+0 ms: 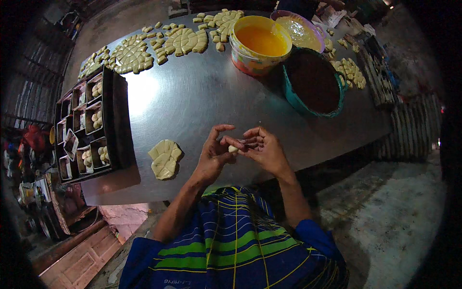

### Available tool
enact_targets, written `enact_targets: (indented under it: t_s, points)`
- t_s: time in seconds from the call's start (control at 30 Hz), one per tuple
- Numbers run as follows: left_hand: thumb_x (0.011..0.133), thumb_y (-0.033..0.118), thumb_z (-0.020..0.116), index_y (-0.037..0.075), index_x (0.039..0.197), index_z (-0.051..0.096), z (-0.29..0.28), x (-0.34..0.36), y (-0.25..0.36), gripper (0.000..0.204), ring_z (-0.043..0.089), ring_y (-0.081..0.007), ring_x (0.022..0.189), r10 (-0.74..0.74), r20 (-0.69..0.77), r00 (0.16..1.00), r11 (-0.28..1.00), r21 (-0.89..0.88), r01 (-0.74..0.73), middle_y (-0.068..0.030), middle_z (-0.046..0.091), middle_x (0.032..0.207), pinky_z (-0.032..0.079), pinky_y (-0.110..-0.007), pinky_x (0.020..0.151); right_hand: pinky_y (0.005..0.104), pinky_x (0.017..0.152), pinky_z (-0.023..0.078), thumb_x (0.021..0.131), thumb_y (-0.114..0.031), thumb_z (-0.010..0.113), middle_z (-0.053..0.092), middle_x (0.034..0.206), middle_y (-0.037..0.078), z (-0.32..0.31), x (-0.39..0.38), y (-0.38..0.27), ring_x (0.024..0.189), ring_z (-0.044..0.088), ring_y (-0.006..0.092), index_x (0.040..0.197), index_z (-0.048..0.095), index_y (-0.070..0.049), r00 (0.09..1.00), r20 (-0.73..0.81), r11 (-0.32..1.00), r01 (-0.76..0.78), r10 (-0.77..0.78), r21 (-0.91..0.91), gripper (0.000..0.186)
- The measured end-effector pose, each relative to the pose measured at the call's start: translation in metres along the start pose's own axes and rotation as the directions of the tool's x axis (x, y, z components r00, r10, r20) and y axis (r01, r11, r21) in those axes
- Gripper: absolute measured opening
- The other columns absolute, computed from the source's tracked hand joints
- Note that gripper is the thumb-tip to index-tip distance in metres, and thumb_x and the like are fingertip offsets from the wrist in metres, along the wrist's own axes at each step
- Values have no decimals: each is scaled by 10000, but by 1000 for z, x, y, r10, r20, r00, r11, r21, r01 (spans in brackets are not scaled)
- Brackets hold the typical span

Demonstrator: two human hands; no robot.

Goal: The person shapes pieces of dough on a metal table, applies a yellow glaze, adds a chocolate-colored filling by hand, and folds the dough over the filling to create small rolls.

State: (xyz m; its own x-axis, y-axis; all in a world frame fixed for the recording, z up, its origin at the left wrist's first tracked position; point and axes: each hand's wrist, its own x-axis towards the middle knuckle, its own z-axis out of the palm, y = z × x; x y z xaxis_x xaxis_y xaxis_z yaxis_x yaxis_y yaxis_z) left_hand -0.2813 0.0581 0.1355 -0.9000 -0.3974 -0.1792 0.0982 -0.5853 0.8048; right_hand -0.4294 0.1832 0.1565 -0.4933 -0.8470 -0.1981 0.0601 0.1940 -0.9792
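Over the near edge of the metal table, my left hand (214,151) and my right hand (265,150) meet fingertip to fingertip. Pinched between them is a small pale dough piece (233,149). The left thumb and forefinger close on it from one side, the right fingers from the other. To the left of my hands lies a flat slab of cut dough (165,159), scored into several pieces and apart from both hands.
A dark tray of tins (118,130) stands at left, some tins holding dough balls (96,119). Scored dough rounds (132,54) line the far edge. Beyond my hands are a yellow bucket (245,57) of orange-yellow liquid, a teal basin (292,96) of dark brown stuff and a purple basin (318,38).
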Motion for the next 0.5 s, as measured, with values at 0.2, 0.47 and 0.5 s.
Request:
enact_targets:
  t_s: [0.2,0.47,0.5]
  points:
    - [811,-12,738,112,1459,377,-14,0,-12,752,554,-267,1226,119,76,990,942,307,-136,-128,573,1309,492,-422,978,341,787,555,806,-95,791,716,962,111,-22,-12,32,858,703,192,1206,639,-7,993,70,893,-57,98,-446,437]
    - [765,157,787,76,1417,452,-69,-17,-58,738,500,-410,1230,167,65,984,316,942,-116,-195,512,1347,436,-468,1025,419,890,518,830,-98,732,655,1082,95,-4,-23,136,962,654,289,1127,676,-52,834,210,442,463,-510,-768,306]
    - [764,144,780,80,1417,449,-69,-15,-65,735,511,-404,1205,213,86,973,250,958,-139,-189,520,1330,441,-475,1002,419,888,516,822,-99,741,648,1087,89,-2,-22,139,967,649,294,1142,672,-58,834,203,430,454,-514,-780,330]
